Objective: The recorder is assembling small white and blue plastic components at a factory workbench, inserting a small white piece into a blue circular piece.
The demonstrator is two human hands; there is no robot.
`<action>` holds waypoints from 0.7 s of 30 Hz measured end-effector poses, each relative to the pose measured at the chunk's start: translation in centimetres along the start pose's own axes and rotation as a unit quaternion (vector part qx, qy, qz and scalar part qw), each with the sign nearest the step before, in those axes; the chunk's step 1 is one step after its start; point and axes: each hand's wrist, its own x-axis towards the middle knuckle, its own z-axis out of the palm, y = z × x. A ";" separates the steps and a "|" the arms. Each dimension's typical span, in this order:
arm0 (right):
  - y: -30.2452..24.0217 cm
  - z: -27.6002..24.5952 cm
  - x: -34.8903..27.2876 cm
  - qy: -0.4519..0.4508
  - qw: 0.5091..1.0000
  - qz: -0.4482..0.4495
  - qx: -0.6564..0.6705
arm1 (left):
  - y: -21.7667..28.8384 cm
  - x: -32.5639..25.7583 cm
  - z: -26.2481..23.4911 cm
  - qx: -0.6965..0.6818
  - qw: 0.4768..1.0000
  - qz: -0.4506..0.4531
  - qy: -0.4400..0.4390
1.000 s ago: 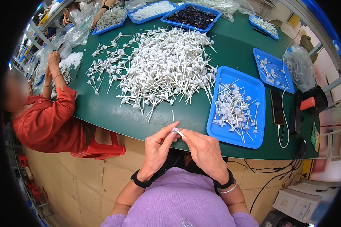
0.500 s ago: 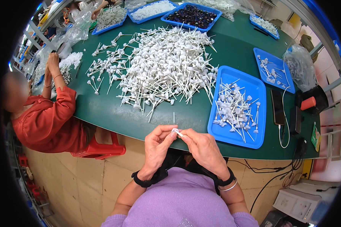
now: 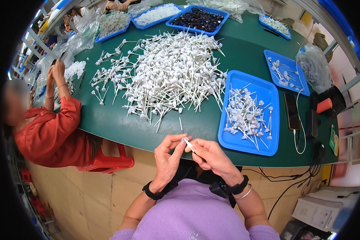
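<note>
My left hand (image 3: 166, 157) is closed in a pinch, with a small pale rounded head (image 3: 185, 139) between thumb and fingertips. My right hand (image 3: 215, 157) grips a short, narrow white piece (image 3: 189, 145) whose tip touches that head. Just beyond the left fingertips shows a thin white stick (image 3: 181, 124); whether it belongs to the held head, I cannot tell. Farther off on the green table lies a large pile of white-headed sticks (image 3: 176, 72). To the right of my hands, a blue tray (image 3: 248, 145) holds more such sticks, some with a dark metallic collar.
A second blue tray (image 3: 286, 64) with a few sticks sits farther right, beside a phone (image 3: 292, 110) on a white cable. Blue trays of dark round parts (image 3: 198, 20) and white parts (image 3: 158, 15) line the far side. At left, a co-worker in red (image 3: 54, 136) sits at the table.
My right hand has tilted the white piece steeper against the head, its fingers curling more. The co-worker's arms have shifted slightly. The whole view has moved a little.
</note>
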 end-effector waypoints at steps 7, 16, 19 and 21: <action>-1.1 2.6 -1.2 0.193 0.845 -0.242 -0.436 | -0.1 0.4 0.3 -0.100 0.994 -0.039 0.014; 0.0 3.6 -0.7 0.244 0.765 -0.286 -0.522 | -0.3 0.0 0.9 -0.078 0.996 -0.019 0.049; 0.1 3.7 -0.8 0.245 0.750 -0.278 -0.548 | -0.2 -0.1 1.3 -0.084 0.994 -0.004 0.064; 0.0 3.8 -0.9 0.246 0.745 -0.271 -0.558 | -0.3 -0.1 1.5 -0.094 0.993 -0.005 0.067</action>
